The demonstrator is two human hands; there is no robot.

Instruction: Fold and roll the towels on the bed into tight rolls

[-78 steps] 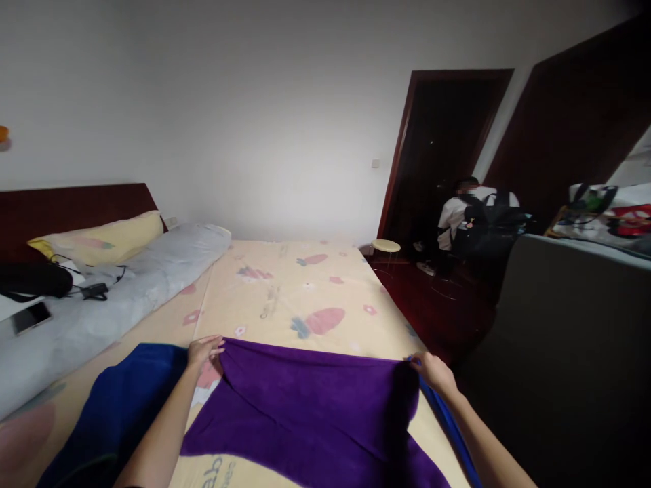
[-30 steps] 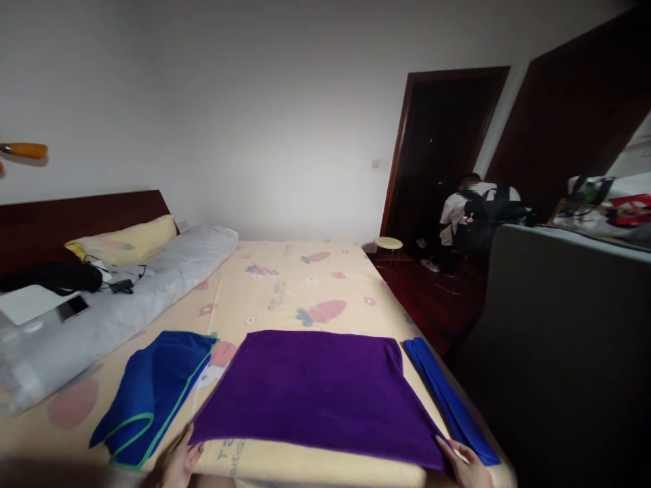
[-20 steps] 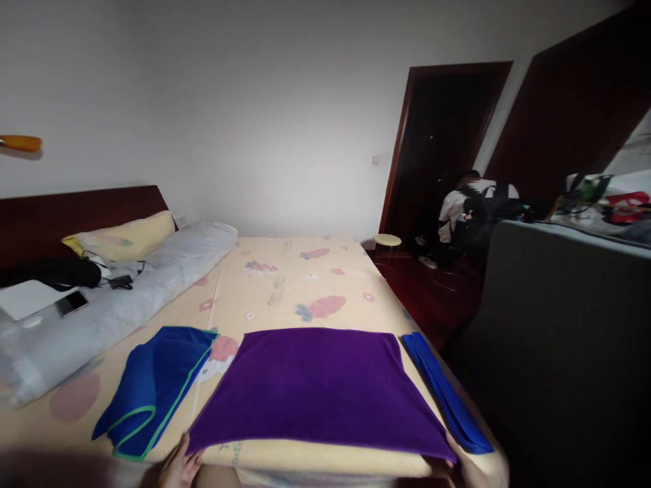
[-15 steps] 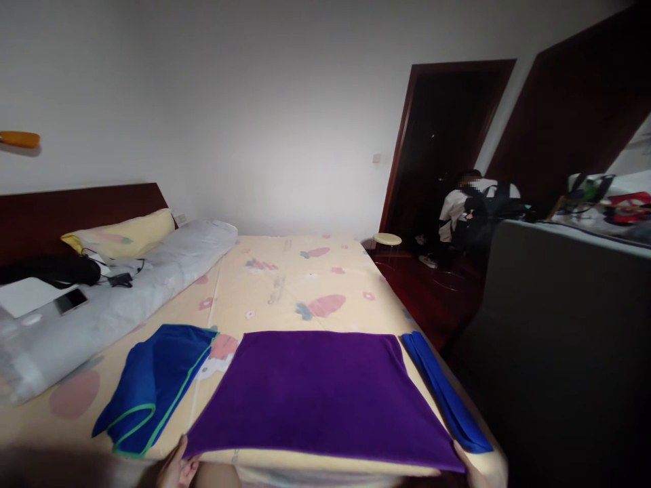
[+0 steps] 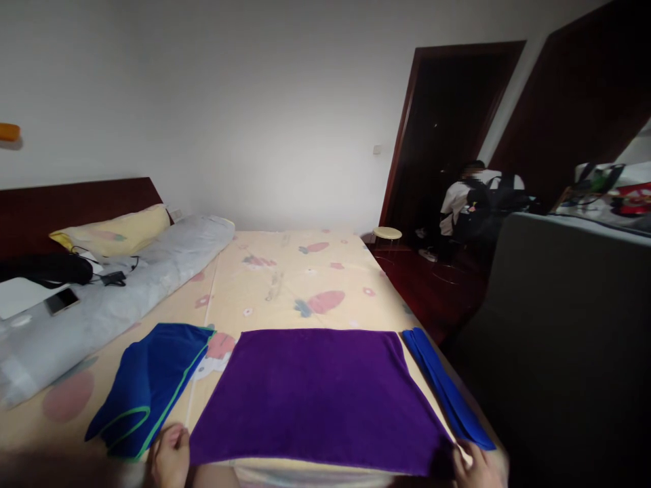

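Note:
A purple cloth (image 5: 320,400) lies spread flat on the bed. At its near left corner is my left hand (image 5: 171,455), fingers curled and closed; whether they pinch the cloth's edge is too small to tell. My right hand (image 5: 474,463) is at the near right corner, its thumb and fingers pressed together over the cloth's edge. To the left lies a blue cloth with green edging (image 5: 147,386), loosely folded over. A narrow folded blue cloth (image 5: 447,393) runs along the purple cloth's right side.
The bed (image 5: 285,285) has a patterned sheet. A grey rolled cover (image 5: 152,278), a yellow pillow (image 5: 114,230) and a phone (image 5: 62,300) are at left. At right are a dark panel (image 5: 564,339), a stool (image 5: 387,233) and a crouching person (image 5: 455,203).
Both hands have shifted upward at the near corners, and their fingers have curled more. The purple cloth's near corners look less pulled outward. The view has shifted slightly.

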